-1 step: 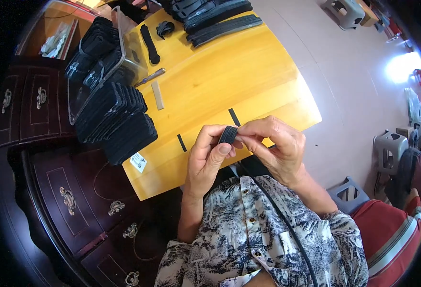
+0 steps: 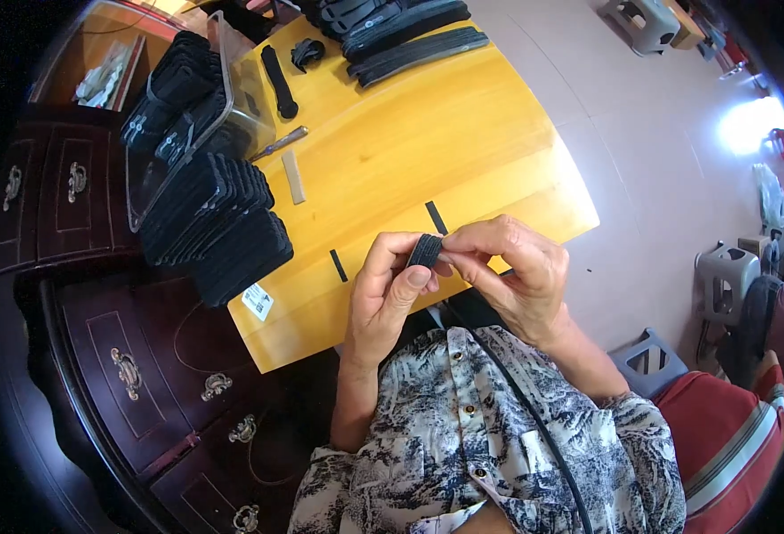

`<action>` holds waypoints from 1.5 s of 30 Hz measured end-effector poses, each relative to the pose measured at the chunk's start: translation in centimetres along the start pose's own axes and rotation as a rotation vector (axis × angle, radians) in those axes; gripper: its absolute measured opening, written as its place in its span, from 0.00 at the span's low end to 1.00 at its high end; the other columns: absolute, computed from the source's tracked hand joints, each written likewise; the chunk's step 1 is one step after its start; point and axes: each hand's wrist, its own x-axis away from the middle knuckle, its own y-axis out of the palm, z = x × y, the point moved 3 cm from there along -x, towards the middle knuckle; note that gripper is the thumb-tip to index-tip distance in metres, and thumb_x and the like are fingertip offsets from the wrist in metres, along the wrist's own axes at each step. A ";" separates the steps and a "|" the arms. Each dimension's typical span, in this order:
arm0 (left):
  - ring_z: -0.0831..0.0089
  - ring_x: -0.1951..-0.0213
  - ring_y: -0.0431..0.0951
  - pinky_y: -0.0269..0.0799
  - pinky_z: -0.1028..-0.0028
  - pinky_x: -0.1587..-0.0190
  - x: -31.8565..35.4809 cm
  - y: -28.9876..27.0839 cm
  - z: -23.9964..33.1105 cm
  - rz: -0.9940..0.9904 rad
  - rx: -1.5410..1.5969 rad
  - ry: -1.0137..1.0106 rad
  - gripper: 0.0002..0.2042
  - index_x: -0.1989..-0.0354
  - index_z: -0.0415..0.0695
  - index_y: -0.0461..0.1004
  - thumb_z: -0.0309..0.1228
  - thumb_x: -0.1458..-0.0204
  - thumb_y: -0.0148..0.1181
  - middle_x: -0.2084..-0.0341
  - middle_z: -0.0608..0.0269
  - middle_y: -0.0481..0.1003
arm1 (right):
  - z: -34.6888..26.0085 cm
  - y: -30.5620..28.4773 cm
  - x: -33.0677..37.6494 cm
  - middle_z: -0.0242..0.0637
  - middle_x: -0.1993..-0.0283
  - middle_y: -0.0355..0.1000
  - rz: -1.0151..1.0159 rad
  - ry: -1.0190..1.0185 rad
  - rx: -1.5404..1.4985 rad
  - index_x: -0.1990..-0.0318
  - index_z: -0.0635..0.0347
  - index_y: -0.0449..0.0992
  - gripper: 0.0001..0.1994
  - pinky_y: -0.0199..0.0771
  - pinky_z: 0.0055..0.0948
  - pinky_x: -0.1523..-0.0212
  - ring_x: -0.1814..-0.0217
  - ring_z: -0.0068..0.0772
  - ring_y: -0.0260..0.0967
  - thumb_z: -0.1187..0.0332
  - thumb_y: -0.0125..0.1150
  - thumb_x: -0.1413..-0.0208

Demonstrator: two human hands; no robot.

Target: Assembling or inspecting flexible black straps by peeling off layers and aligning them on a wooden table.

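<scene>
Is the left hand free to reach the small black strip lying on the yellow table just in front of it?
Probably not yet: the left hand and right hand both pinch a small black piece. The black strip lies close, with bare table between.

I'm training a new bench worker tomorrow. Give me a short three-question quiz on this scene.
1. True or false: both hands pinch the small black piece.
2. Where is the stack of black pads? A) near the table's left edge B) on the floor C) in a drawer
3. What lies on the yellow table just behind the hands?

Key: 1 true. 2 A. 3 Two short black strips, one also at.
</scene>
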 end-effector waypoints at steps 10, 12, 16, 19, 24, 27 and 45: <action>0.82 0.66 0.69 0.66 0.81 0.60 0.2 -0.1 0.1 0.009 -0.063 -0.022 0.17 0.52 0.37 0.65 0.39 0.39 0.53 0.66 0.64 0.72 | 0.2 -0.3 -0.7 0.38 0.69 0.76 -0.103 -0.020 0.024 0.67 0.64 0.76 0.08 0.73 0.21 0.75 0.74 0.26 0.73 0.79 0.69 0.56; 0.82 0.66 0.69 0.66 0.81 0.60 0.2 -0.2 0.1 0.005 -0.067 -0.023 0.17 0.52 0.37 0.65 0.39 0.39 0.53 0.66 0.64 0.72 | 0.2 -0.3 -0.9 0.38 0.69 0.76 -0.121 -0.079 0.042 0.67 0.63 0.76 0.08 0.72 0.22 0.75 0.74 0.27 0.73 0.78 0.69 0.56; 0.81 0.67 0.69 0.66 0.80 0.61 0.3 -0.3 0.1 0.013 -0.055 -0.035 0.16 0.52 0.37 0.66 0.39 0.39 0.53 0.66 0.64 0.72 | 0.5 -0.5 -1.3 0.38 0.69 0.75 -0.209 -0.143 0.005 0.68 0.63 0.76 0.08 0.72 0.22 0.75 0.73 0.27 0.72 0.77 0.69 0.56; 0.78 0.67 0.70 0.67 0.78 0.62 0.2 -0.4 0.2 0.023 -0.101 -0.017 0.20 0.53 0.37 0.64 0.44 0.39 0.51 0.67 0.62 0.72 | 0.7 0.1 -0.7 0.35 0.67 0.74 -0.245 -0.090 -0.026 0.67 0.61 0.75 0.07 0.74 0.27 0.68 0.69 0.35 0.73 0.73 0.67 0.54; 0.78 0.67 0.71 0.68 0.78 0.61 0.1 0.2 0.6 0.017 -0.073 -0.007 0.21 0.53 0.36 0.64 0.45 0.39 0.52 0.66 0.61 0.71 | 0.3 0.3 0.3 0.36 0.66 0.75 0.027 0.211 -0.284 0.65 0.62 0.76 0.08 0.76 0.27 0.68 0.68 0.32 0.75 0.75 0.68 0.53; 0.79 0.65 0.70 0.68 0.78 0.59 0.0 0.2 0.3 -0.008 -0.024 0.016 0.20 0.51 0.36 0.64 0.43 0.39 0.52 0.65 0.62 0.72 | 0.4 0.0 0.1 0.41 0.68 0.76 -0.023 -0.020 -0.101 0.64 0.65 0.76 0.10 0.76 0.24 0.69 0.69 0.32 0.76 0.80 0.69 0.55; 0.77 0.69 0.69 0.66 0.78 0.65 0.4 0.4 -0.5 0.079 0.030 -0.067 0.19 0.53 0.37 0.63 0.44 0.38 0.50 0.69 0.62 0.70 | 0.1 0.1 -0.9 0.35 0.71 0.72 -0.105 -0.073 0.097 0.68 0.62 0.75 0.08 0.73 0.28 0.71 0.71 0.34 0.72 0.75 0.68 0.56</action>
